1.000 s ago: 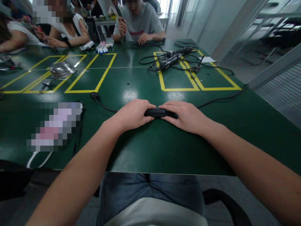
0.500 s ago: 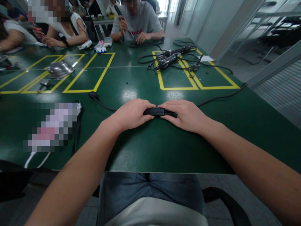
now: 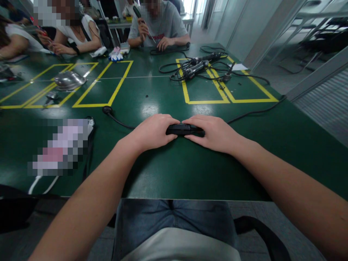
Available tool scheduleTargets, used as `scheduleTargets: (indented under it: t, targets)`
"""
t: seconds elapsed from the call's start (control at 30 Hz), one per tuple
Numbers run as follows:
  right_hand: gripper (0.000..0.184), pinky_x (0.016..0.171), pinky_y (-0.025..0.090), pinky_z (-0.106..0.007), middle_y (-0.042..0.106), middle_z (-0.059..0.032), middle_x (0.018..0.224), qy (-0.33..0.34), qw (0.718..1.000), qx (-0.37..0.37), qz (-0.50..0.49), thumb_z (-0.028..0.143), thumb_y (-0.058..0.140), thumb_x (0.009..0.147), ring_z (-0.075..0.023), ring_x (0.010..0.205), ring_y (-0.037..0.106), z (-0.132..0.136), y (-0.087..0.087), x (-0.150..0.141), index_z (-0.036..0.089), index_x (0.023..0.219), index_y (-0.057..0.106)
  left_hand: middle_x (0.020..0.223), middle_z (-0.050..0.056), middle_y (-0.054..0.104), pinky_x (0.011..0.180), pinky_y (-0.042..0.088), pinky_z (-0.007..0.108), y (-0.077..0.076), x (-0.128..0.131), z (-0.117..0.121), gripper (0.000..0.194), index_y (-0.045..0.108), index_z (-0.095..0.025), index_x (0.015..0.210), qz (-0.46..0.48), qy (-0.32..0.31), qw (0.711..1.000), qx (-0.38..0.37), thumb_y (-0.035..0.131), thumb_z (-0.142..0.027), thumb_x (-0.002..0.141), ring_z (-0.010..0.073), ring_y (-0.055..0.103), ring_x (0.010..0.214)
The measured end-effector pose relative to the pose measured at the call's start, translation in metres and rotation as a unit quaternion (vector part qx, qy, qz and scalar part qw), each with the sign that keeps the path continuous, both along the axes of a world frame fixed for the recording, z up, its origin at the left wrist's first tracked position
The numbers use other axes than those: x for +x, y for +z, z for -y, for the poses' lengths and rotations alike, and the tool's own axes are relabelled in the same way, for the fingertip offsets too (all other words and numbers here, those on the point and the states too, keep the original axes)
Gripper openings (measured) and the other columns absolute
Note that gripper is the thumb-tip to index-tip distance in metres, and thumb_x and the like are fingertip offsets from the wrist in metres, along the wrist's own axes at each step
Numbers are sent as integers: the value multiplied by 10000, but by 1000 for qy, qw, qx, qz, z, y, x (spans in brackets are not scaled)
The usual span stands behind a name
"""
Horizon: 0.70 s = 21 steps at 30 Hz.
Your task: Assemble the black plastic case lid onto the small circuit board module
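At the green table [image 3: 195, 174] here, left hand [image 3: 152, 130] and right hand [image 3: 216, 132] both grip one black casing [image 3: 179, 129], its ends hard to make out.

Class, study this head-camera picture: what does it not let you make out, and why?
In the head view:
- Both ends of the black piece: covered by the left hand and right hand.
- Where the round-ended cord runs: lost behind the left hand.
- Details of the item on the left: masked by pixelation.
- Shirt lettering: blurred.
- Objects at far left: blurred, cut off by the edge.
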State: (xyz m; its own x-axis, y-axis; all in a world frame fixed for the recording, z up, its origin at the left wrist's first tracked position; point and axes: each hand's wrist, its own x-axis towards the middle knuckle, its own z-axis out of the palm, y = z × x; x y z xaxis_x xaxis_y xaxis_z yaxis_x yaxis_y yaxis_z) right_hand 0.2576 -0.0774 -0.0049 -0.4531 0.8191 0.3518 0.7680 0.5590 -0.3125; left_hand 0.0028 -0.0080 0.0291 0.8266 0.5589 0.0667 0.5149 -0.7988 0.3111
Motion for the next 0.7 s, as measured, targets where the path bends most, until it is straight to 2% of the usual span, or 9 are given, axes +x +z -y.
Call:
scheduleTargets:
  t: [0.33,0.47,0.7]
  targets:
    - [312,1044,671,-492,871,-139,1307,9,1000,3,3,311,714,1076,-351,1169,837,0,2,-1,229,1352,835,1293,112,866,1046,609,426,-1,-1,-1,369,830,-222,1398,6,-11,1000,-12,715,-263,1050,322,806,1170]
    - [323,1012,675,-496,865,-161,1296,6,1000,-3,6,320,707,1072,-355,1147,836,0,2,-1,181,1343,816,1252,116,868,1051,613,434,0,1,1,363,841,-213,1370,1,3,1000,-10,732,-247,1025,327,807,1153]
    - [335,1005,668,-478,857,-144,1293,8,1000,-7,-8,332,721,1054,-344,1138,830,-1,0,1,208,1351,811,1260,112,863,1050,614,433,-1,2,1,362,835,-211,1354,3,3,1000,-1,742,-245,1006,323,803,1163]
